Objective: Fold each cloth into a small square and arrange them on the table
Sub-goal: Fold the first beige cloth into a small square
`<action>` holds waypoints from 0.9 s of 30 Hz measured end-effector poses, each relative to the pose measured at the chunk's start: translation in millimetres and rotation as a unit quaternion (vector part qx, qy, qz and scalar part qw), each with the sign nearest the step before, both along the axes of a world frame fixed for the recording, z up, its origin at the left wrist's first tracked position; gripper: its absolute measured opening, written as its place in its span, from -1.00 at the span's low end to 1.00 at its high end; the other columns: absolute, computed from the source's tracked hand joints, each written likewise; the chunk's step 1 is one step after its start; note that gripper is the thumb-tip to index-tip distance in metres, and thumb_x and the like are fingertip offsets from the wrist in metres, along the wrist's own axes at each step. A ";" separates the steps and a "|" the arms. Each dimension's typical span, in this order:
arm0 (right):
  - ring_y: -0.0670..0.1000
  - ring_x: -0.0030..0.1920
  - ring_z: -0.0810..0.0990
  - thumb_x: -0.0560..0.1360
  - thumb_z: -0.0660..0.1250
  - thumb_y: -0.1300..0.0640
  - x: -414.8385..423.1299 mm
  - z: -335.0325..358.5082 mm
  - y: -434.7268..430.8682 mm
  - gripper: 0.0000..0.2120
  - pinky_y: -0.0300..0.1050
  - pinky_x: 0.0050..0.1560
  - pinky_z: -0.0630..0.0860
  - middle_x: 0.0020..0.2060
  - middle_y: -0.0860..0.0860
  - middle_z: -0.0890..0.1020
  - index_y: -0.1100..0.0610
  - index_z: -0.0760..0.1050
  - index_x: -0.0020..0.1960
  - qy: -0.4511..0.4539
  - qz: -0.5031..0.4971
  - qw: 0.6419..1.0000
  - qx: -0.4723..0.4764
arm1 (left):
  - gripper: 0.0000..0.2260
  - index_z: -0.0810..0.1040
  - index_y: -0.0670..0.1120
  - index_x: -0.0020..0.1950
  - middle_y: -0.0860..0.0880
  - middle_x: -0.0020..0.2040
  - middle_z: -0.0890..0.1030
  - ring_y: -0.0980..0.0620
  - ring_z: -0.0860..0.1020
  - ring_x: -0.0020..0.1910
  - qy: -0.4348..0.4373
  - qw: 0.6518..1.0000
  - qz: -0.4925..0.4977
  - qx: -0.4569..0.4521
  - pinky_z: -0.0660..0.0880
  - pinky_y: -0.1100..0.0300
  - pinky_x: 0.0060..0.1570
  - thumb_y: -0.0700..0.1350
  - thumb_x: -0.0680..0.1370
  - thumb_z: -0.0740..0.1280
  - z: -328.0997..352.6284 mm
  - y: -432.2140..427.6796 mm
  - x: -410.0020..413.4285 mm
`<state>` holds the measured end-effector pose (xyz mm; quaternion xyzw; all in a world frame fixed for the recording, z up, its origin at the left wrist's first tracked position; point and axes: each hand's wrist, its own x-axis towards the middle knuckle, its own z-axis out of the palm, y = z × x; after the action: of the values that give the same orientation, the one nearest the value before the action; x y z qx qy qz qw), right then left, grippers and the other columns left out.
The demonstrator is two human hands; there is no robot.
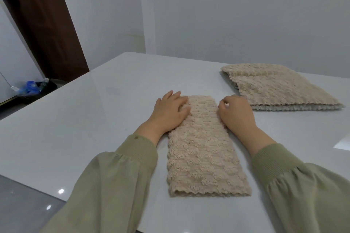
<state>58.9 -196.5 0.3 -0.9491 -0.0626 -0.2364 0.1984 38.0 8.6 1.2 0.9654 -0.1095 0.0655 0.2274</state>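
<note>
A beige fluffy cloth (202, 149), folded into a long narrow strip, lies on the white table (94, 119) and runs away from me. My left hand (170, 111) lies flat on its far left corner with fingers straight. At the strip's far right edge, my right hand (234, 113) has its fingers curled; whether they pinch the cloth is hidden. A stack of unfolded beige cloths (280, 87) lies at the back right, apart from both hands.
The table's left edge runs diagonally beside a grey floor (22, 204). A brown door (43, 24) and a dark bin with blue bags (36, 87) stand at the far left. White walls close off the back.
</note>
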 end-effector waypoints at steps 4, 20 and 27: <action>0.21 0.12 0.46 0.54 0.15 0.17 14.1 0.8 11.1 -0.69 0.00 0.10 0.41 0.07 0.22 0.57 0.26 0.55 0.16 0.054 0.004 0.999 -0.005 | -0.57 0.25 0.11 0.48 0.05 0.55 0.10 0.03 -0.05 0.53 0.029 0.999 -0.017 0.034 -0.07 -0.12 0.47 0.10 0.60 0.12 -2.9 -4.1 4.3; 0.04 -0.04 0.48 0.48 0.33 0.11 17.9 9.1 24.6 -0.91 -0.10 -0.09 0.41 -0.17 -0.01 0.56 0.08 0.50 -0.19 0.061 0.073 0.981 0.168 | -0.58 0.29 -0.04 0.46 -0.03 0.41 0.37 -0.03 0.21 0.44 -0.039 0.996 0.057 -0.064 0.18 -0.03 0.40 0.00 0.61 0.16 -2.0 0.8 13.2; -0.03 -0.47 0.42 0.47 0.38 0.15 24.9 21.8 19.7 -0.88 -0.21 -0.37 0.39 -0.45 0.01 0.50 0.18 0.53 -0.20 0.108 0.018 0.937 0.331 | -0.57 0.33 -0.03 0.44 -0.05 0.37 0.42 -0.04 0.32 0.37 -0.034 0.994 0.066 -0.076 0.27 0.00 0.35 -0.05 0.57 0.24 -2.6 1.3 18.5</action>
<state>83.8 -176.8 22.2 -0.8485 0.0237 -0.1359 0.5110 56.5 9.9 -1.4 0.9476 -0.0478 0.1213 0.2918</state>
